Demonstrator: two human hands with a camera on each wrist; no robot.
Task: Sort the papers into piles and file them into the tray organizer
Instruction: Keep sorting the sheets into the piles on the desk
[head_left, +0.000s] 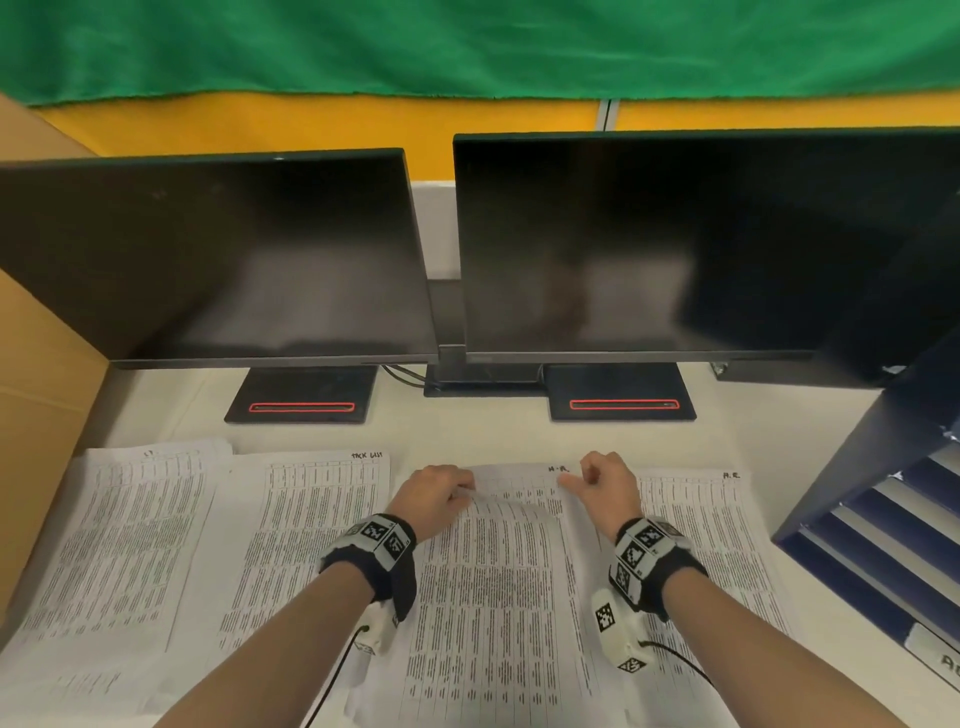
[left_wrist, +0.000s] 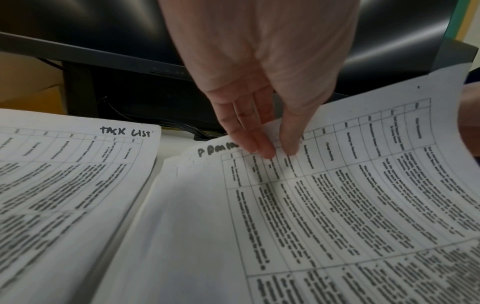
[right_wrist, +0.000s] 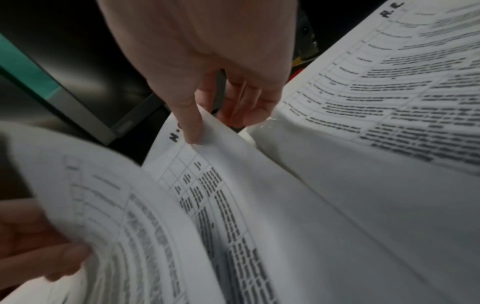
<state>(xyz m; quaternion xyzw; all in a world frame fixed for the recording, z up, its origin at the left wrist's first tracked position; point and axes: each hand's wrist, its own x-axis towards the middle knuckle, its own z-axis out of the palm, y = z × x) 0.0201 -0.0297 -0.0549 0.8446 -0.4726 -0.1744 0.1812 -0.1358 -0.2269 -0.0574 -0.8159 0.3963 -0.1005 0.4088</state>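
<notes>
The desk (head_left: 467, 431) carries two dark monitors (head_left: 218, 254) at the rear, which leaves the near half free as a sorting surface. Four groups of printed papers lie there side by side. Their handwritten headings sit along the far edges, evidently so each category can be read at a glance.

The tray organizer (head_left: 893, 530) stands at the right edge of the desk, its dark blue shelves facing the person. No filed sheets can be made out in it from this angle, so filing appears not yet begun.

From left: an outer pile (head_left: 119, 540) whose heading is illegible; beside it the "TASK LIST" pile (head_left: 306, 540); then the central stack (head_left: 498, 587) under both hands; then the right-hand pile (head_left: 722, 535), headed with two letters too small to read with confidence.

In the central stack the top sheet (left_wrist: 350, 185) is raised and bowed. It bears a heading partly hidden by fingers. Below it a sheet marked "H" and a second letter is exposed (right_wrist: 187, 170).

The left hand (head_left: 439, 493) pinches the far edge of the top sheet between thumb and fingers, in my judgement to peel it off for assignment. The right hand (head_left: 605, 486) has its index finger extended and pressed on the lower sheet's corner, the other fingers loosely curled and holding nothing. Its likely purpose is to stop that sheet following.
</notes>
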